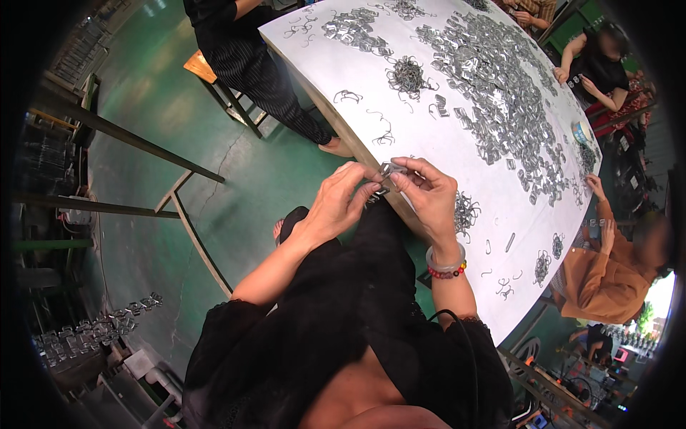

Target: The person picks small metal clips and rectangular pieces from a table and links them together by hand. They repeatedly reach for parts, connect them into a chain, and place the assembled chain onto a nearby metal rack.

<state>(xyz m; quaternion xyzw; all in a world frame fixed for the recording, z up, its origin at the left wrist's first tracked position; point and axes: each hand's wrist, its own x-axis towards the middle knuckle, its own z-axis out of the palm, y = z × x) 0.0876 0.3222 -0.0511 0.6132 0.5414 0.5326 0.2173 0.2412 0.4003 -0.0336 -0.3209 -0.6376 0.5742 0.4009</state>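
Note:
Over the near edge of the white table [421,143], my two hands meet at a small silver metal piece [390,169] with an opening in it. My right hand [433,196] pinches this piece between thumb and fingertips. My left hand [337,200] is closed, thumb against fingers, on small metal pieces [381,191] that hang just below; they look linked, but the fingers hide part of them. Bracelets [446,270] circle my right wrist. Close to my right hand lies a pile of bent wire hooks [466,213].
A large heap of small metal plates [493,89] spreads across the table. Another pile of wire hooks [407,76] lies farther off. Co-workers stand or sit around the table, one in orange [600,279]. On the left are a wooden stool [202,66] and metal rails [136,136].

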